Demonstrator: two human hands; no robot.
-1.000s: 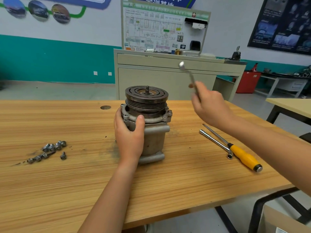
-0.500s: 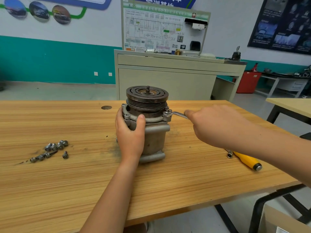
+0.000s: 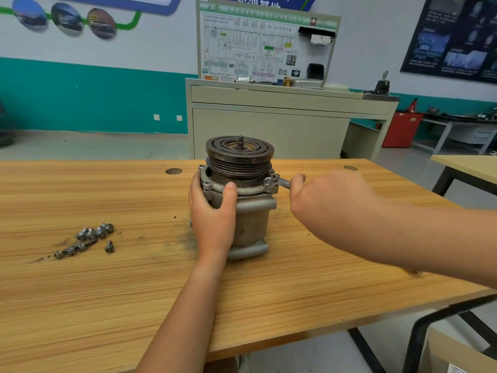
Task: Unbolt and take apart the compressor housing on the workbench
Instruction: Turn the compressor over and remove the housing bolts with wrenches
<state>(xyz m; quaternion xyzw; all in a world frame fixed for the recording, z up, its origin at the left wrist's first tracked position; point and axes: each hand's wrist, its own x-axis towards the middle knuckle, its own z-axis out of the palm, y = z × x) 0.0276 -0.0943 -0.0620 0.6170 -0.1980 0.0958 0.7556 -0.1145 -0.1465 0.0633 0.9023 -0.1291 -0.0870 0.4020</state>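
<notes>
Compressor housing (image 3: 252, 224) upright at the middle of the workbench (image 3: 134, 292), grooved pulley (image 3: 239, 157) on top. Gripped at its 9 o'clock side by left hand (image 3: 212, 211), fingers wrapped round the flange, thumb in front. At 3 o'clock, wrench (image 3: 282, 182) seated on a flange bolt (image 3: 268, 181), handle clamped in right hand (image 3: 325, 200), fingers curled round it. Loose bolts (image 3: 91, 238) clustered well apart, toward 8 o'clock of the housing.

Your wooden surface (image 3: 107, 305) carries the compressor (image 3: 252, 224) standing upright near its middle, loose bolts (image 3: 101, 232) clustered well off to its left, dark grime (image 3: 183, 240) smeared just beside its base.
</notes>
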